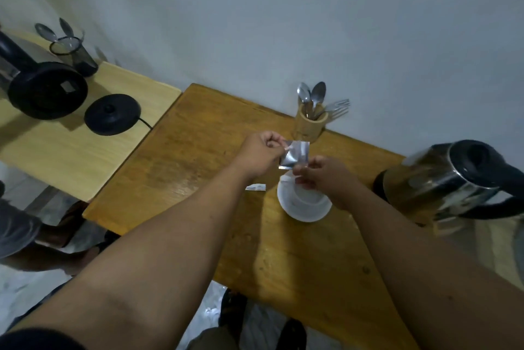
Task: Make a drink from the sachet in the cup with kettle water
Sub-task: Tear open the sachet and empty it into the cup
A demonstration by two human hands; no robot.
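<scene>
Sachet [295, 155]: silver foil, pinched at its left edge by the left hand [259, 158] and at its lower right corner by the right hand [323, 175]; both grips narrow, closed on the foil. Long axis roughly level, running hand to hand.

Cup [304, 198]: white, on the worktop [198, 151], directly below the grips, nearer the right hand.

Kettle [448, 179]: steel, right of the right grip.

Torn scrap [255, 187]: below the left grip.

Writing: none legible.

Judgement: tipping the sachet downward comes next.

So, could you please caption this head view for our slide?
Both hands hold a silver sachet above the white cup, kettle alongside.
</scene>
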